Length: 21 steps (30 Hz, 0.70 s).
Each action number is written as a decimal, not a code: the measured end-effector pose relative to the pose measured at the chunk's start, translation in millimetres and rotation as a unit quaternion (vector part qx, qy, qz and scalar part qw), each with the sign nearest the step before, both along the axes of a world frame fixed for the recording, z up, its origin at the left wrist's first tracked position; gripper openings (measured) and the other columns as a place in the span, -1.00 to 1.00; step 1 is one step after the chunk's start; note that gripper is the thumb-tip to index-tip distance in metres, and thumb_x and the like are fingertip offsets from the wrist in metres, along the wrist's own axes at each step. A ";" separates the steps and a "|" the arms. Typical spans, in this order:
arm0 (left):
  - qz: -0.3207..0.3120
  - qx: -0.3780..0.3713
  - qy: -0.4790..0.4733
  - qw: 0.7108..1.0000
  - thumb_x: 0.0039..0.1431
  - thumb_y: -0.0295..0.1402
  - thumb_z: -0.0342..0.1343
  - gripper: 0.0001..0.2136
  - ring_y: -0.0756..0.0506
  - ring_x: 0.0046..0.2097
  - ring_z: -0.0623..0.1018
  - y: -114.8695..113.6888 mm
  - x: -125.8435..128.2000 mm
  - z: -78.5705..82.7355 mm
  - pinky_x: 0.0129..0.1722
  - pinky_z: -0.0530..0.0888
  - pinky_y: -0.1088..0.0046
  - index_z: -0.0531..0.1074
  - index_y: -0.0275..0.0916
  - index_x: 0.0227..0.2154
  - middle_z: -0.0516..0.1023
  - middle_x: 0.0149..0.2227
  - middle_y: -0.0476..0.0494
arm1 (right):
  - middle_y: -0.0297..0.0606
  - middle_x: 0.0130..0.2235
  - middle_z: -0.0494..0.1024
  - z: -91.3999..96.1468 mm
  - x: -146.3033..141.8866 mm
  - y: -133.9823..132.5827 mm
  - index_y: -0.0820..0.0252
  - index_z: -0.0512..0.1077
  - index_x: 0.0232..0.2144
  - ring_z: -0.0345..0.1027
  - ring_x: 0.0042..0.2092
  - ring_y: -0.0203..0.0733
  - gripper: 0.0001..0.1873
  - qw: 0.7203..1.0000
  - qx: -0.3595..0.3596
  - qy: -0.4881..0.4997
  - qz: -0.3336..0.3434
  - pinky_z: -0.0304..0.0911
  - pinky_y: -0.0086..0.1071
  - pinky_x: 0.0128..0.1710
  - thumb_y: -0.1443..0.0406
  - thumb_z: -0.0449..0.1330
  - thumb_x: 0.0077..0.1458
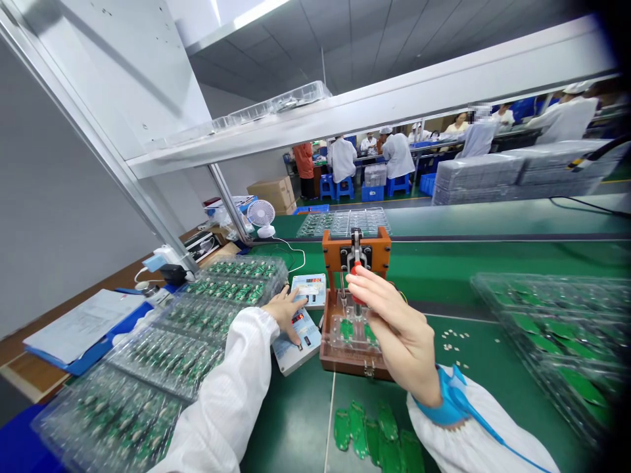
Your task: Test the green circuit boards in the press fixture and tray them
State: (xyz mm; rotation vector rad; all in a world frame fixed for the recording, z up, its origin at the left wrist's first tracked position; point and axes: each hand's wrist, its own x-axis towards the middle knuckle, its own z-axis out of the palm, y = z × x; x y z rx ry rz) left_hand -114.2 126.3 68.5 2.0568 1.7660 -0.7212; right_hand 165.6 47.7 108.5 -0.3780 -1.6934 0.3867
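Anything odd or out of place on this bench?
Yes: small pale pieces lie scattered on the green work surface, right of the orange-topped fixture. They look like spilled bits because they're loose and unaligned; too small to identify.

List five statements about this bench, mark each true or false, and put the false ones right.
1. The right hand is at the red handle of the orange-framed press with a brown base. True.
2. The right hand has a bare wrist. False: a bright-blue strap circles it.
3. The left hand is at two pale-blue-and-white boxes with red digits. True.
4. Nothing lies in front of the press. False: loose, flat green circuit boards lie there.
5. A small, round white fan stands beyond the left hand. True.
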 end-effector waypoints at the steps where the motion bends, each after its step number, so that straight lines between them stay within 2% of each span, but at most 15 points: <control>1: 0.002 -0.002 0.002 1.000 -0.34 0.06 0.52 0.35 -0.49 0.48 -0.45 -0.2 0.3 0.2 0.44 -0.15 -0.19 -0.13 -0.11 0.49 -0.45 0.52 -0.26 | -0.51 0.26 0.49 -0.2 -0.2 0.1 -0.17 0.40 0.27 0.26 0.37 -0.18 -0.30 1.000 0.000 0.000 0.000 0.27 -0.17 0.38 0.61 0.02 0.29; 10: 0.006 -0.005 0.006 1.000 -0.32 -0.02 0.56 0.32 -0.50 0.48 -0.45 1.6 5.1 0.5 0.44 -0.14 -0.21 -0.10 -0.08 0.49 -0.44 0.52 -0.26 | -0.49 0.25 0.50 -0.4 -0.1 -1.0 -0.16 0.40 0.27 0.27 0.36 -0.18 -0.32 1.000 0.003 0.003 0.003 0.28 -0.16 0.38 0.60 0.02 0.30; 13: 0.016 0.005 0.000 1.000 -0.31 -0.07 0.57 0.29 -0.51 0.48 -0.40 -6.0 9.7 11.9 0.44 -0.09 -0.20 -0.05 -0.11 0.48 -0.43 0.51 -0.31 | -0.49 0.25 0.50 -0.7 0.1 -1.5 -0.17 0.40 0.26 0.26 0.37 -0.17 -0.33 1.000 -0.002 0.002 0.000 0.28 -0.15 0.38 0.59 0.01 0.31; 15: 0.017 0.064 -0.015 0.998 -0.24 -0.16 0.57 0.19 -0.50 0.50 -0.24 -23.7 16.2 28.2 0.44 0.02 -0.12 0.02 -0.14 0.45 -0.29 0.52 -0.34 | -0.49 0.26 0.49 -0.9 0.1 -1.4 -0.17 0.40 0.26 0.26 0.37 -0.16 -0.34 1.000 -0.006 -0.001 -0.001 0.28 -0.13 0.38 0.58 0.01 0.31; 17: 0.015 0.163 -0.053 0.985 -0.12 -0.27 0.53 -0.04 -0.44 0.45 0.10 -53.1 28.5 47.2 0.38 0.21 -0.01 0.20 -0.15 0.35 0.07 0.46 -0.35 | -0.49 0.26 0.49 -1.1 0.0 -1.0 -0.18 0.40 0.27 0.26 0.38 -0.15 -0.34 1.000 -0.008 -0.004 -0.001 0.28 -0.12 0.38 0.58 0.01 0.32; 19: 0.025 0.232 -0.123 0.965 0.04 -0.29 0.45 -0.42 -0.34 0.18 0.48 -89.7 48.6 60.4 0.19 0.42 0.07 0.40 -0.14 0.11 0.50 0.16 -0.24 | -0.49 0.26 0.49 -1.2 0.0 -0.7 -0.19 0.39 0.27 0.26 0.37 -0.14 -0.33 1.000 -0.007 -0.004 0.000 0.28 -0.10 0.38 0.58 0.01 0.32; 20: 0.032 0.237 -0.166 0.957 0.10 -0.28 0.41 -0.58 -0.31 0.05 0.54 -108.3 61.7 62.1 0.10 0.46 0.07 0.44 -0.14 0.00 0.57 0.00 -0.17 | -0.49 0.26 0.49 -1.2 0.0 -0.6 -0.20 0.39 0.27 0.26 0.37 -0.13 -0.33 1.000 -0.006 -0.003 0.000 0.28 -0.10 0.38 0.58 0.01 0.32; 21: 0.003 0.214 -0.224 0.951 0.17 -0.27 0.37 -0.70 -0.28 -0.03 0.56 -125.9 76.7 59.5 0.05 0.48 0.08 0.46 -0.15 -0.10 0.58 -0.10 -0.15 | -0.49 0.26 0.49 -1.3 0.1 -0.6 -0.20 0.39 0.27 0.26 0.37 -0.13 -0.33 1.000 -0.006 -0.001 0.002 0.28 -0.09 0.38 0.58 0.01 0.32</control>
